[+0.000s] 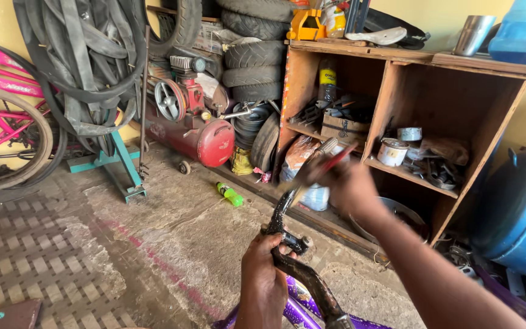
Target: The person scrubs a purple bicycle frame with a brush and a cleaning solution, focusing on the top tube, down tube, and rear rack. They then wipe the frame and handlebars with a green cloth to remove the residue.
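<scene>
My left hand (pixel 264 277) grips a black curved handlebar (pixel 302 277) at its clamp, low in the middle of the head view. The bar rises from a purple bicycle frame (pixel 293 311) at the bottom edge. My right hand (pixel 345 180) is raised above the bar's upper end and holds a red-handled tool (pixel 336 157) whose metal tip points up and left. The tool's head is blurred.
A red air compressor (pixel 199 131) stands against the wall beside stacked tyres (pixel 254 55). A green bottle (pixel 229 194) lies on the concrete floor. Wooden shelves (pixel 397 67) with tins and parts fill the right. A pink bicycle (pixel 1 116) stands left, a blue drum (pixel 518 213) right.
</scene>
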